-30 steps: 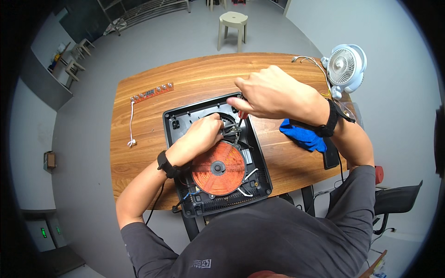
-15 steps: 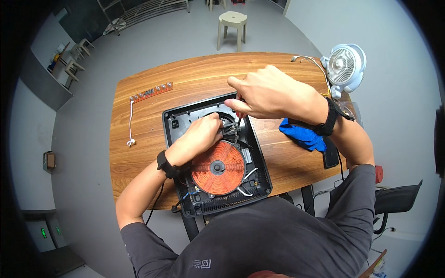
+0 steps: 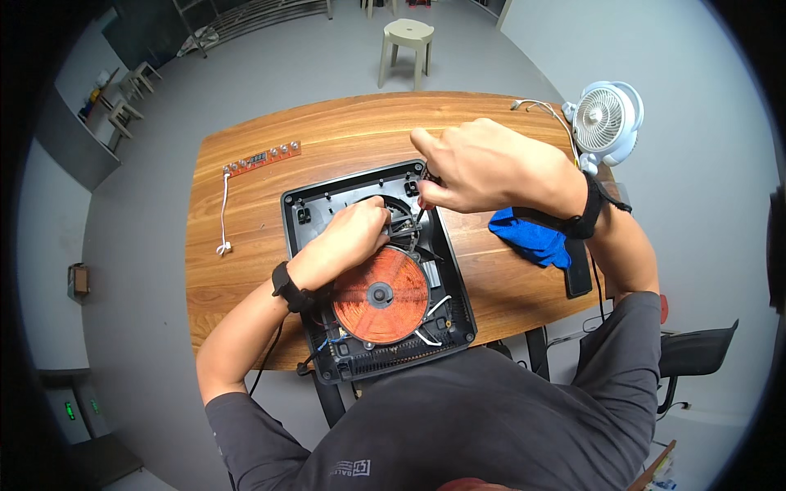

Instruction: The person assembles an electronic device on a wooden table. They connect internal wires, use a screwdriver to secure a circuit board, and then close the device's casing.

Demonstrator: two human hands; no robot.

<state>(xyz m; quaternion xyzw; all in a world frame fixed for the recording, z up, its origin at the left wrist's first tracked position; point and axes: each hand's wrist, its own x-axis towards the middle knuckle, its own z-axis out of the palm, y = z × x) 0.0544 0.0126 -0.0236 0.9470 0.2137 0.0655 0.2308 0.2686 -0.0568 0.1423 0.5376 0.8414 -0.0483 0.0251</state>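
I'd call this a small repair workroom, plainly kept. The wooden table serves as a bench: a black appliance casing lies opened on it, its flat copper-coloured coil bare, with a loose strip of circuit board nearby. Around us are smooth grey floor, plain pale wall, a plastic stool and, farther back, a metal rack. The far left corner is dim and bent, but those look like more stools beside a counter.
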